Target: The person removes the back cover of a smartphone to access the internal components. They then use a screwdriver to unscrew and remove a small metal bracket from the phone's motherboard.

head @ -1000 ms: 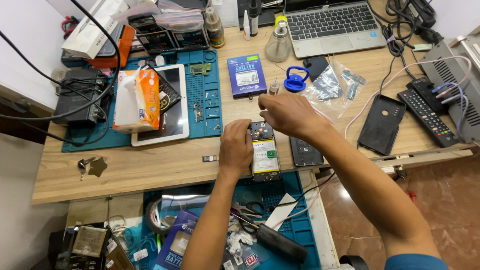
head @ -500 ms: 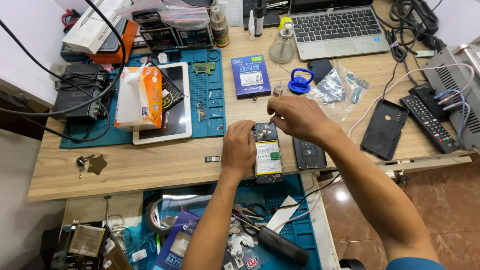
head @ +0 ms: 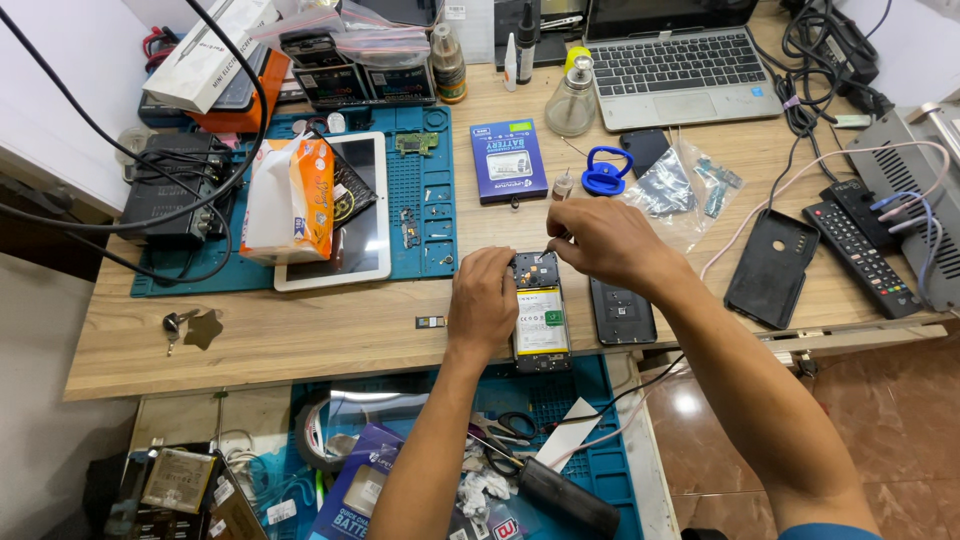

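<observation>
While left hand (head: 482, 305) steadies the opened phone (head: 541, 315), right hand (head: 600, 243) pinches a screwdriver (head: 560, 218).

Both forearms are bare from wrist to elbow, with no watch, ring or glove on the left hand (head: 482, 305) or the right hand (head: 603, 242). A blue sleeve edge (head: 825, 531) shows on the right upper arm.

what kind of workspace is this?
Most likely a phone repair bench. The left hand steadies an opened phone with its battery exposed, beside a blue repair mat holding small parts, a boxed replacement battery and a blue suction cup.
</observation>
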